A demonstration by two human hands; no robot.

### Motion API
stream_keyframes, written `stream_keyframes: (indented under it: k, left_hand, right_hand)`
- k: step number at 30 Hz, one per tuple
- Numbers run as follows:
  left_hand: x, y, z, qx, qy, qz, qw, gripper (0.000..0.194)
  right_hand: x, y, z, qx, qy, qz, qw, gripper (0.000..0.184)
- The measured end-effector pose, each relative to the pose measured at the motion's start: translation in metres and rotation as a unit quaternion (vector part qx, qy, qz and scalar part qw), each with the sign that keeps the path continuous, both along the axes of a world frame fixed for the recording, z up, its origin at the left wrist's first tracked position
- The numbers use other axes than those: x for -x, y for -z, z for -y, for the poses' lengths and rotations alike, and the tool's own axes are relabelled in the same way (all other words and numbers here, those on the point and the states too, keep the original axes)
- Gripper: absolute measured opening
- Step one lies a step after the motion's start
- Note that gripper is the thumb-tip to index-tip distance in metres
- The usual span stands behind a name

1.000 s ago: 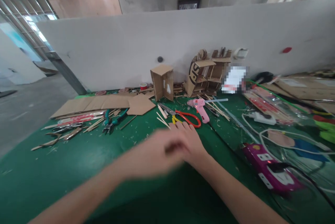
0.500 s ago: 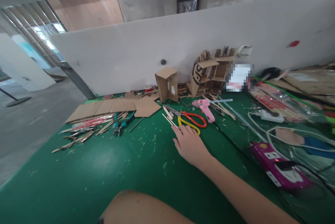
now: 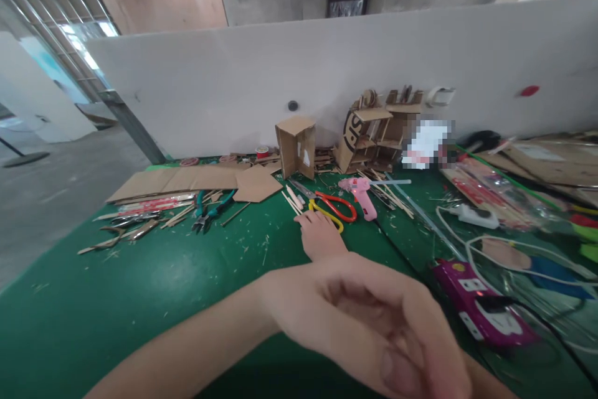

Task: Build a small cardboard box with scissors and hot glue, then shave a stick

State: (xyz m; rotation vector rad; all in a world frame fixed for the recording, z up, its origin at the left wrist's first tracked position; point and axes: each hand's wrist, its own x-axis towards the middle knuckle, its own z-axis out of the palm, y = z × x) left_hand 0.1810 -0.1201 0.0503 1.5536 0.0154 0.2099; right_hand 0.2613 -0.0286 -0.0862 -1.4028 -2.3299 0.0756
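Note:
My left hand (image 3: 364, 324) crosses the foreground, loosely curled, thumb apart from the fingers; nothing shows in it. It covers part of my right forearm. Farther out, my right hand (image 3: 322, 236) rests low over the table, its fingers stretched toward the near ends of thin wooden sticks (image 3: 290, 201). Its thumb is hidden. Beside those fingers lie scissors with one red and one yellow handle (image 3: 337, 206), the yellow loop partly covered by the hand. A pale short stick (image 3: 294, 194) lies by the blades. To the right rests a pink glue gun (image 3: 363, 195) with a clear glue stick in it.
Behind stand a small cardboard box form (image 3: 296, 145) and a cardboard shelf model (image 3: 369, 137). Left are flat cardboard (image 3: 172, 182), teal-handled pliers (image 3: 202, 217) and wood scraps. A purple power strip (image 3: 481, 305) with cables lies right on the green table (image 3: 154, 299). A white partition (image 3: 210, 88) borders the back.
My left hand has come into the foreground, where only a bare limb part showed before. My right hand stays by the sticks and scissors, its thumb now hidden. The view has shifted slightly.

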Motion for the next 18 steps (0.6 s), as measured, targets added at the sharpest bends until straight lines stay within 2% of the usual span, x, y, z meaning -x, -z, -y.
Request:
stream_keyframes:
  k: [2,3,4,5,6,7,8,9,10,11,14,17,18]
  left_hand:
    - [0.009,0.001,-0.006,-0.013,-0.001,0.005,1.000,0.010]
    - [0.015,0.004,-0.013,-0.037,-0.012,-0.025,0.999,0.007]
    - [0.023,0.010,-0.023,-0.068,-0.063,-0.060,0.994,0.008]
    - [0.031,0.018,-0.034,-0.127,-0.148,-0.102,0.976,0.010]
    - [0.040,0.028,-0.048,-0.207,-0.256,-0.128,0.936,0.012]
    - [0.049,0.040,-0.062,-0.269,-0.360,-0.148,0.881,0.015]
    - [0.058,0.052,-0.076,-0.320,-0.445,-0.174,0.818,0.018]
    - [0.066,0.063,-0.088,-0.358,-0.499,-0.210,0.761,0.022]
    - [0.073,0.074,-0.099,-0.397,-0.515,-0.253,0.716,0.025]
    - [0.079,0.083,-0.107,-0.439,-0.498,-0.292,0.688,0.027]
    - [0.088,0.101,-0.117,-0.532,-0.432,-0.350,0.639,0.039]
    - [0.089,0.107,-0.117,-0.565,-0.406,-0.374,0.613,0.038]
    - [0.089,0.107,-0.117,-0.569,-0.407,-0.374,0.609,0.037]
  right_hand:
    - [-0.004,-0.003,-0.001,-0.008,-0.007,-0.048,0.999,0.032]
    - [-0.008,-0.006,0.001,-0.015,-0.015,-0.068,0.997,0.031]
    - [-0.012,-0.010,0.004,-0.025,-0.025,-0.080,0.996,0.029]
    - [-0.017,-0.014,0.009,-0.038,-0.034,-0.080,0.995,0.027]
    - [-0.022,-0.017,0.013,-0.053,-0.051,-0.068,0.995,0.025]
    - [-0.026,-0.021,0.017,-0.076,-0.051,-0.056,0.994,0.022]
    - [-0.030,-0.023,0.020,-0.099,-0.046,-0.040,0.993,0.023]
    - [-0.033,-0.026,0.022,-0.122,-0.034,-0.032,0.991,0.024]
    - [-0.035,-0.027,0.023,-0.143,-0.016,-0.023,0.989,0.025]
    - [-0.037,-0.029,0.023,-0.160,0.000,-0.016,0.987,0.026]
    - [-0.037,-0.036,0.023,-0.207,0.001,-0.005,0.978,0.028]
    - [-0.028,-0.053,0.039,-0.275,-0.107,-0.021,0.955,0.020]
    - [-0.023,-0.062,0.049,-0.313,-0.151,-0.032,0.937,0.017]
